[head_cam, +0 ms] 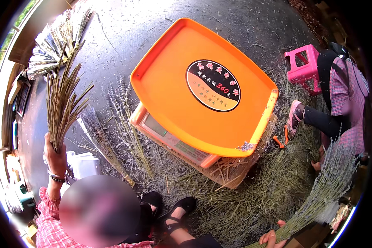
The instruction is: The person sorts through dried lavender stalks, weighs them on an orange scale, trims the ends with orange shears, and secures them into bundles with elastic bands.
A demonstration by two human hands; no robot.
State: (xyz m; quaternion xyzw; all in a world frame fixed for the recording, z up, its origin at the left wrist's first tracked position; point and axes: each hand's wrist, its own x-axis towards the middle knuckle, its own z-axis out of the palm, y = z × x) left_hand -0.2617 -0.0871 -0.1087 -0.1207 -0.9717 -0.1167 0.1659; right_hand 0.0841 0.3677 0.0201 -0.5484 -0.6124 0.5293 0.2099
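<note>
At the lower right, my left hand (268, 239) and my right hand (281, 242) are closed around the stems of a lavender bunch (316, 192). Both are partly cut off by the picture's bottom edge. The bunch slants up to the right, its purple flower heads spreading at the far end. Cut stems (266, 189) lie thick on the floor beside it. Before me stands a digital scale (176, 139) with a large orange pan (161, 80). A round sticker with writing marks the pan, and a few purple bits lie at its near rim.
At left, a co-worker's hand (55, 159) raises a bundle of brown stems (60, 114). Wrapped bunches (55, 43) lie beyond; another wrapped bunch (102, 142) rests near the scale. At right, another person (344, 90) sits by a pink stool (303, 65) and orange-handled pruning shears (280, 141).
</note>
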